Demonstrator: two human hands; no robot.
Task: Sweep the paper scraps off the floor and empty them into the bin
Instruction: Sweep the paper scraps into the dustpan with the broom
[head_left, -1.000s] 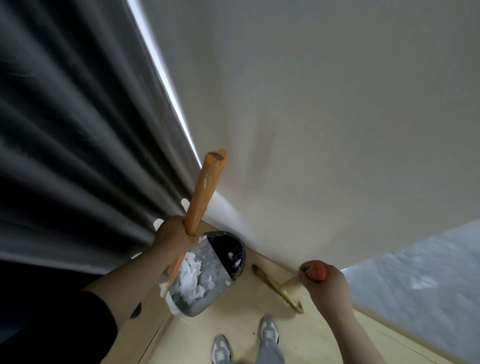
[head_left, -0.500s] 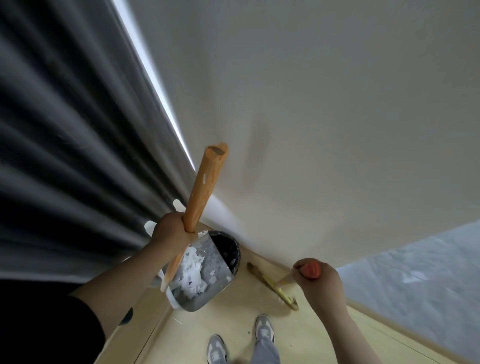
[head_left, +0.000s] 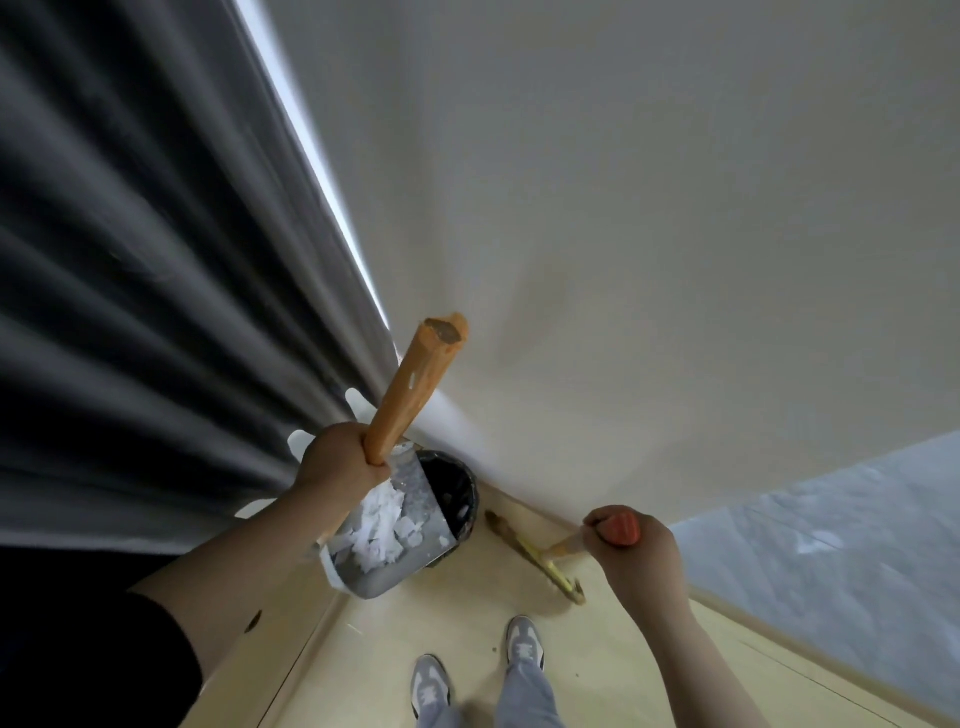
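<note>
My left hand (head_left: 337, 462) grips the orange handle (head_left: 415, 384) of a grey metal dustpan (head_left: 379, 571). The pan holds a heap of white paper scraps (head_left: 376, 530) and its front edge lies over the rim of a black bin (head_left: 457, 483) in the corner of the room. My right hand (head_left: 628, 545) is closed around the red top of a broom, whose yellowish broom head (head_left: 540, 558) rests on the floor just right of the bin.
A grey curtain (head_left: 156, 286) hangs at the left and a white wall (head_left: 649, 234) runs behind the bin. The pale wooden floor (head_left: 395, 639) is underfoot, with my two grey shoes (head_left: 524, 644) at the bottom. A pale textured surface (head_left: 831, 566) lies at right.
The dustpan has shifted slightly against the bin and the scraps have slid within it. The right hand and broom stay almost still.
</note>
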